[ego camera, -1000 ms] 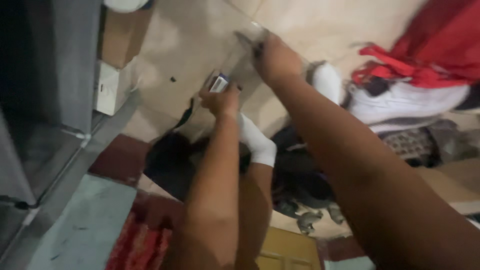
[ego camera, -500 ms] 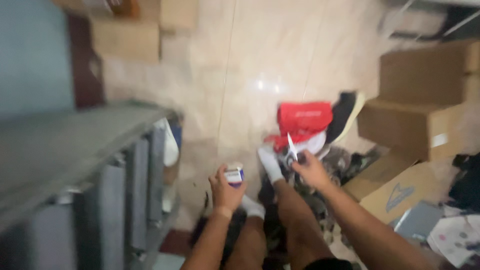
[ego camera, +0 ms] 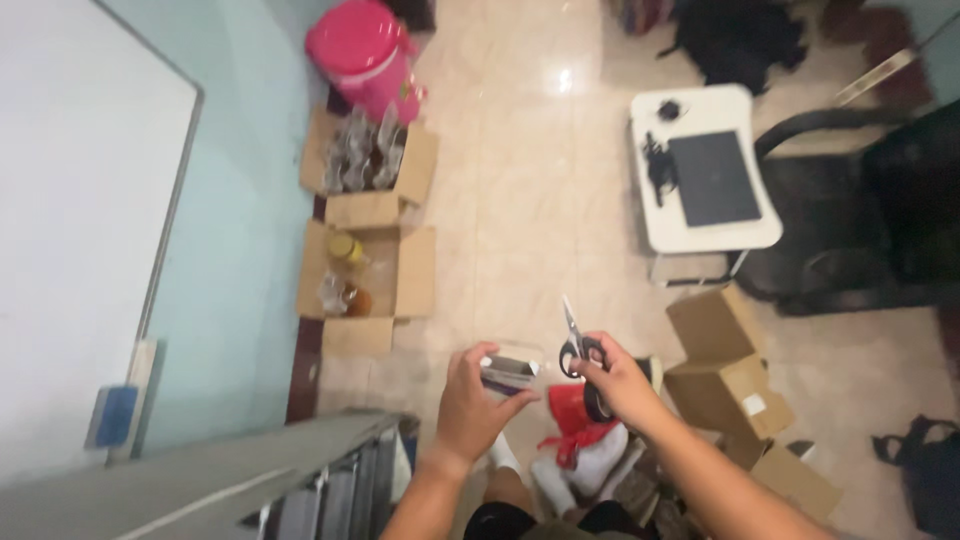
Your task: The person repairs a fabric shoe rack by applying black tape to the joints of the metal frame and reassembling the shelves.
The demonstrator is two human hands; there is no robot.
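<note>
My left hand (ego camera: 470, 405) holds a small white and blue box (ego camera: 508, 372) at the lower middle of the view, above the tiled floor. Just to its right, my right hand (ego camera: 620, 383) grips a pair of scissors (ego camera: 575, 338) by the black handles, blades pointing up and closed. The two hands are close together but apart. Below them lie a red and white bag (ego camera: 578, 440) and my white-socked foot (ego camera: 504, 455).
Open cardboard boxes with bottles and jars (ego camera: 365, 165) (ego camera: 360, 280) stand along the left wall by a pink bin (ego camera: 368, 52). A low white table (ego camera: 705, 185) holds a dark laptop. Brown boxes (ego camera: 730, 385) sit at right, a grey shelf (ego camera: 250, 480) at lower left, a black chair (ego camera: 860, 200) at right.
The view has swung up, showing far more of the room. Both hands hold the same things, still close together, with the scissors upright.
</note>
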